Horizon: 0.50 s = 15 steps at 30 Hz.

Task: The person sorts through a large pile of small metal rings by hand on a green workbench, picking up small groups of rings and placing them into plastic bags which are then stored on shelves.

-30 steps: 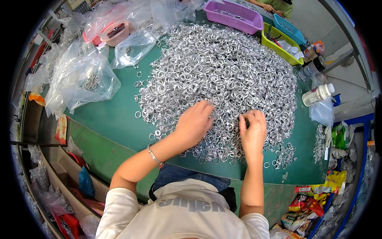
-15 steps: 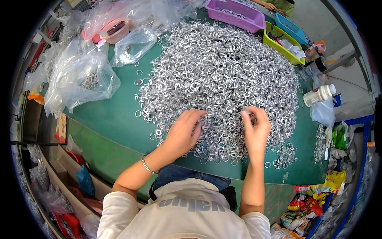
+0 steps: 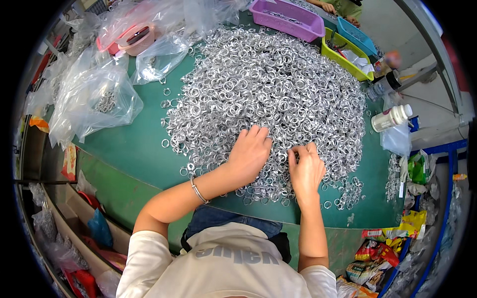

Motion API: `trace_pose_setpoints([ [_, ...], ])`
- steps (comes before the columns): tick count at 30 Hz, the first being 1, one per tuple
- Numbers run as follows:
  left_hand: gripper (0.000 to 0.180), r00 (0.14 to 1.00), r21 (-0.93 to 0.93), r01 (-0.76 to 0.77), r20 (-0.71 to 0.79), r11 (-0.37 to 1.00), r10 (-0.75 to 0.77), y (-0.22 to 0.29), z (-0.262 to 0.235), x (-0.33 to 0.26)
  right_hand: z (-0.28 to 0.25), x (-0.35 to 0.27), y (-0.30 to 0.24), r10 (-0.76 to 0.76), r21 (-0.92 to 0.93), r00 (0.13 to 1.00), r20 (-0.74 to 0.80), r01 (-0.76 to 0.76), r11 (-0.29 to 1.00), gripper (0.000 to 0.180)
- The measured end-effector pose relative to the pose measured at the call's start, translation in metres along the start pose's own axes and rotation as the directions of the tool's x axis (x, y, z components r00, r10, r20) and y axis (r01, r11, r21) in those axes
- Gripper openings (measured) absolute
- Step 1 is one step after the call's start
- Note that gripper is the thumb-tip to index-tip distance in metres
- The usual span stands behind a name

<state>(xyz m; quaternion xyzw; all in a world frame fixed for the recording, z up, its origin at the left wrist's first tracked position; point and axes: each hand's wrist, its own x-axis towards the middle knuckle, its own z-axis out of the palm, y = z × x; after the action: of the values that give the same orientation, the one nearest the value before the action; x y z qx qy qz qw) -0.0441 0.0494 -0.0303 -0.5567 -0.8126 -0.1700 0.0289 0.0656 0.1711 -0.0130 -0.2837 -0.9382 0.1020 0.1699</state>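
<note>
A wide heap of silver metal rings (image 3: 268, 84) covers the middle of the green table (image 3: 124, 149). My left hand (image 3: 251, 153) is at the near part of the heap, back up, its fingers bent down among the rings. What its fingertips hold, if anything, is hidden. Just to its right, my right hand (image 3: 306, 171) is over the near edge, thumb and forefinger drawn together. Whatever is in that pinch is too small to make out. A metal bangle (image 3: 198, 190) circles my left wrist.
Clear plastic bags (image 3: 94, 99) and a pink bowl (image 3: 137, 40) lie at the left. Behind the heap stand purple (image 3: 288, 21), yellow-green (image 3: 347, 54) and blue baskets (image 3: 357, 36). A white bottle (image 3: 392, 118) is at the right. Another person's hand (image 3: 329, 8) shows at the far edge.
My left hand has moved right and a little farther into the heap, turning its back up. My right hand has shifted slightly left and nearer. The whole view has shifted slightly.
</note>
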Motion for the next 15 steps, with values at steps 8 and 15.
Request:
trace_pose_setpoints([
  [8,0.021,0.987,-0.247,0.022,-0.146,0.969,-0.059,-0.004,-0.002,-0.016,-0.010,-0.001,0.031,0.123,0.889,0.910,0.396,-0.414,0.196,0.007],
  [15,0.022,0.980,-0.345,-0.012,-0.191,0.939,-0.058,-0.006,0.000,-0.032,-0.011,0.016,0.037,-0.153,0.612,0.877,0.455,-0.433,-0.662,0.018],
])
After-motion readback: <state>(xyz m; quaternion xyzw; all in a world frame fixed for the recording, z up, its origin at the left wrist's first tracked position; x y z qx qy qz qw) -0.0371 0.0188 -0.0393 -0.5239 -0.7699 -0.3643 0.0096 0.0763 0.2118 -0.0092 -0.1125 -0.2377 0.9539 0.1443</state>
